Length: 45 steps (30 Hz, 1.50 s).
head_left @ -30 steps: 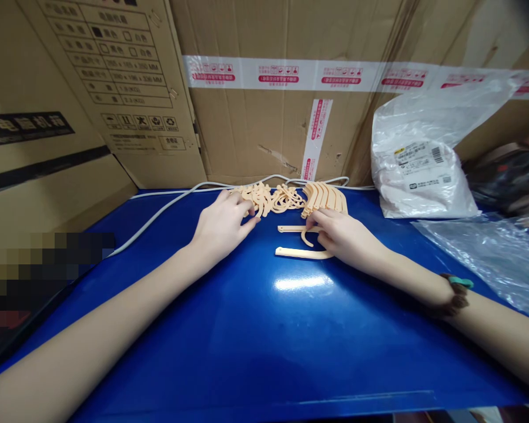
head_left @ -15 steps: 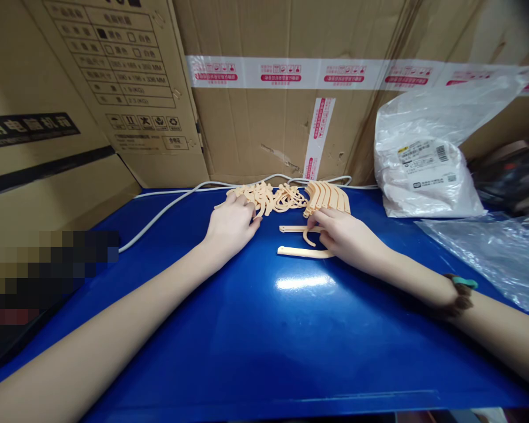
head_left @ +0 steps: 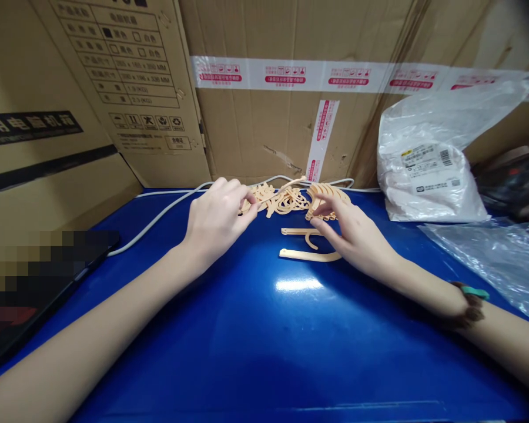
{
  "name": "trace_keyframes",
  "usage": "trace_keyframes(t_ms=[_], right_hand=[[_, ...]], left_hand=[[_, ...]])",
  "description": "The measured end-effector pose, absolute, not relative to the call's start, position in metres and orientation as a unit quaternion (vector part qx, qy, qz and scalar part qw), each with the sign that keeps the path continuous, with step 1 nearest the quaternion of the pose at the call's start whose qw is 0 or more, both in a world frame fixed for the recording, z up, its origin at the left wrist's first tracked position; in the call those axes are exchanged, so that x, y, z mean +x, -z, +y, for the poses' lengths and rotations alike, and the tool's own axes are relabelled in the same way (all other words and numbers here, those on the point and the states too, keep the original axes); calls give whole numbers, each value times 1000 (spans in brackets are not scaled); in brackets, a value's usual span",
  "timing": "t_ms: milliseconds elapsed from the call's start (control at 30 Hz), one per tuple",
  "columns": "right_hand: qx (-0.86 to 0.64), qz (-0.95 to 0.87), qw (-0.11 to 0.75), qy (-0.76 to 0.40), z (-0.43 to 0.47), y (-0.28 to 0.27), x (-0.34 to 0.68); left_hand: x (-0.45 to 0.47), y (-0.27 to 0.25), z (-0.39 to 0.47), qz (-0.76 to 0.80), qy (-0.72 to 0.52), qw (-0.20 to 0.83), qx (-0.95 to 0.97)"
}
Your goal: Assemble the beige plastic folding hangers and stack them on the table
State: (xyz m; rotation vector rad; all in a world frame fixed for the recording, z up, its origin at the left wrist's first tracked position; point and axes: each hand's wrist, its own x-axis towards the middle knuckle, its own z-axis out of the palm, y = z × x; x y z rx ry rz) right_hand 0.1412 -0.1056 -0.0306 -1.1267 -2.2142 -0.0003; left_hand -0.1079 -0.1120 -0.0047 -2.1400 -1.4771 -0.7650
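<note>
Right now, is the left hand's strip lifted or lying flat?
Lifted: the strip slants up from the left hand, above the pile, its far end in front of the cardboard.

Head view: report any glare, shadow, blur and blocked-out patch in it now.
Head view: a white glare streak on the table, nearer the camera than the front strip; head view: darker shading below the right forearm; head view: the dark bundle at the right edge looks soft; head view: coarse mosaic blocks cover part of the left edge.
</note>
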Motion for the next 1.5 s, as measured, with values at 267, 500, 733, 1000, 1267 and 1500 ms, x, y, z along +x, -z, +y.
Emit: trace_keyframes(t_ms=[267, 500, 733, 1000, 1267, 1500], right_hand=[[-419, -806, 407, -92, -110, 27, 140], [-379, -814, 425, -114, -110, 27, 140], [-305, -869, 384, -74, -128, 25, 131], [-365, -867, 331, -74, -133, 24, 127], [-268, -954, 133, 26, -130, 30, 124], [-258, -958, 69, 105, -133, 35, 122]], left_hand=[[-108, 5, -117, -423, 253, 262, -830], [-102, 6, -117, -455, 220, 246, -827], [-87, 17, -128, -365, 198, 103, -904], [-85, 8, -135, -427, 158, 73, -887], [-90, 4, -130, -492, 196, 65, -846], [-90, 7, -128, -517, 201, 71, -829]])
